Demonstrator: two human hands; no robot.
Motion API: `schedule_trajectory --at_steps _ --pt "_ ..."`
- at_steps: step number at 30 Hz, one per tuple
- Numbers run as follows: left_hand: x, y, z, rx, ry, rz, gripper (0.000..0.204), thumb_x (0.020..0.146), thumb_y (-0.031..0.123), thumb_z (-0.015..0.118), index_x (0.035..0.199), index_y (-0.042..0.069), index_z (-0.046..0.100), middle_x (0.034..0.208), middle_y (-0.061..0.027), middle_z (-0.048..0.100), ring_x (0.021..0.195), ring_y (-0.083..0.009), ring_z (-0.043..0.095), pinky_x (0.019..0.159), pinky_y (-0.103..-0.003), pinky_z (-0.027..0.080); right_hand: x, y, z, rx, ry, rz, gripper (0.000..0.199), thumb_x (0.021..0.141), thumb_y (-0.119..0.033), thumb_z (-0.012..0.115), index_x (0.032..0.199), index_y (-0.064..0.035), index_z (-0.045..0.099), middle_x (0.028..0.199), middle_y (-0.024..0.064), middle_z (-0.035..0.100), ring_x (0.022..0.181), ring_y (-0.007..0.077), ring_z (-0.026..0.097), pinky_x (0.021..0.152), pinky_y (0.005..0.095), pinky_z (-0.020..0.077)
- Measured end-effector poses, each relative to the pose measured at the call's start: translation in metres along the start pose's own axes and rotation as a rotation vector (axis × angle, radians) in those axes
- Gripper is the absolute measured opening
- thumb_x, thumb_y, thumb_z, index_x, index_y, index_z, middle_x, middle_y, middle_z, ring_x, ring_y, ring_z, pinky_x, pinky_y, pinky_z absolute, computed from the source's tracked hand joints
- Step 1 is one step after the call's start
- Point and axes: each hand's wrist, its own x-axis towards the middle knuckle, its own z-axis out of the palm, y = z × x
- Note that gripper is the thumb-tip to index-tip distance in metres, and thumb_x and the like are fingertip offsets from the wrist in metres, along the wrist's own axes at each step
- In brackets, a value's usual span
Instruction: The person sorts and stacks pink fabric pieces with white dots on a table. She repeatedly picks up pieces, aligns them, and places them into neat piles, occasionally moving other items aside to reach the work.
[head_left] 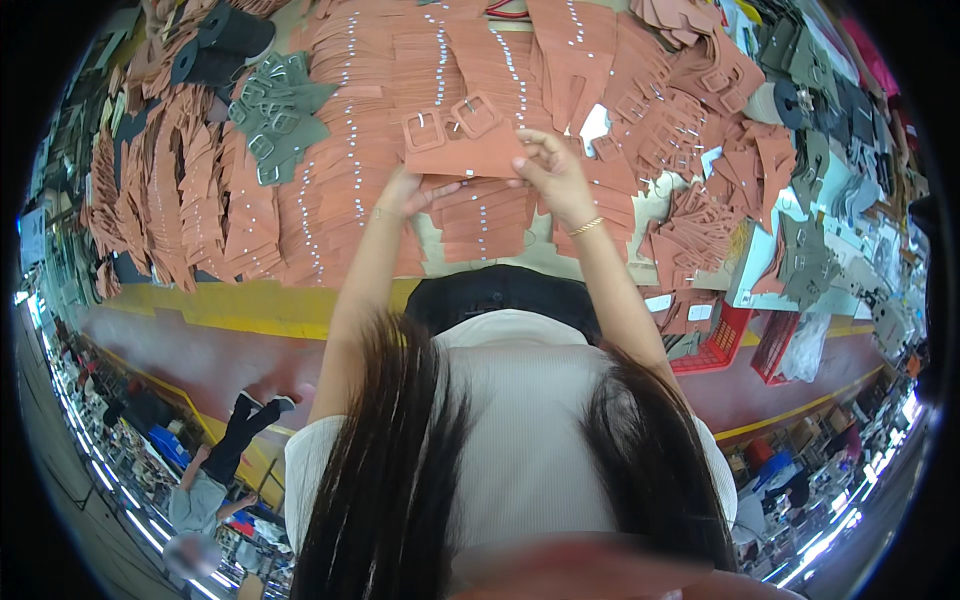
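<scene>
In front of me I hold up a salmon-orange fabric piece point(465, 155) with two square fabric-covered buckles along its far edge. My left hand point(408, 192) is closed at its near left corner, the fingers reaching underneath it. My right hand point(556, 178) pinches the right edge between thumb and fingers. Beneath and beyond it, overlapping rows of matching salmon-orange pieces point(335, 200) with small white tags cover the table. A bundle of grey-green buckled pieces point(275, 115) lies to the left on these rows.
Black rolls point(235, 32) stand at the far left. Piles of buckled orange straps point(690, 225) and grey-green pieces point(805, 260) lie at the right. Red plastic crates point(718, 345) sit below the table's right side. Another person point(205, 485) is on the floor behind, at the lower left.
</scene>
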Motion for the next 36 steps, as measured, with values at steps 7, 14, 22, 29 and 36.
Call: schedule_trajectory --at_steps 7,14,22,29,36 --pt "0.001 0.002 0.005 0.011 0.014 -0.008 0.058 0.095 0.054 0.034 0.135 0.011 0.040 0.130 -0.0078 0.051 0.112 -0.0230 0.056 0.085 -0.042 0.053 0.035 0.072 -0.013 -0.208 0.101 0.182 0.029 0.087 0.003 0.055 0.116 -0.0013 0.054 0.093 0.0055 0.062 0.083 0.0119 0.062 0.067 0.0244 0.0556" --pt "-0.005 0.011 0.011 -0.015 -0.052 -0.051 0.067 0.092 0.063 0.031 0.138 0.015 0.034 0.134 -0.0035 0.047 0.114 -0.0192 0.053 0.078 -0.040 0.056 0.040 0.070 -0.014 -0.288 0.100 0.108 0.028 0.087 0.003 0.054 0.115 -0.0017 0.055 0.093 0.0050 0.060 0.083 0.0119 0.061 0.065 0.0241 0.0561" --pt "-0.007 0.009 0.016 0.084 0.019 -0.030 0.063 0.091 0.059 0.041 0.136 0.015 0.038 0.130 -0.0055 0.049 0.111 -0.0188 0.055 0.079 -0.038 0.057 0.042 0.075 -0.017 -0.275 0.103 0.129 0.028 0.088 0.003 0.053 0.116 -0.0004 0.054 0.096 0.0048 0.059 0.084 0.0127 0.062 0.067 0.0256 0.0569" --pt "-0.010 0.013 0.017 0.018 -0.009 -0.030 0.063 0.091 0.058 0.042 0.137 0.016 0.034 0.133 -0.0040 0.045 0.113 -0.0190 0.054 0.077 -0.037 0.058 0.043 0.074 -0.020 -0.307 0.088 0.118 0.026 0.089 0.002 0.052 0.115 0.0005 0.054 0.097 0.0053 0.059 0.085 0.0131 0.062 0.068 0.0259 0.0570" --pt "-0.016 0.014 0.024 0.051 0.008 -0.003 0.065 0.091 0.060 0.041 0.136 0.014 0.037 0.131 -0.0050 0.048 0.109 -0.0181 0.056 0.079 -0.038 0.056 0.042 0.071 -0.018 -0.277 0.095 0.134 0.026 0.089 0.001 0.052 0.115 -0.0002 0.054 0.096 0.0056 0.060 0.084 0.0130 0.062 0.067 0.0263 0.0572"
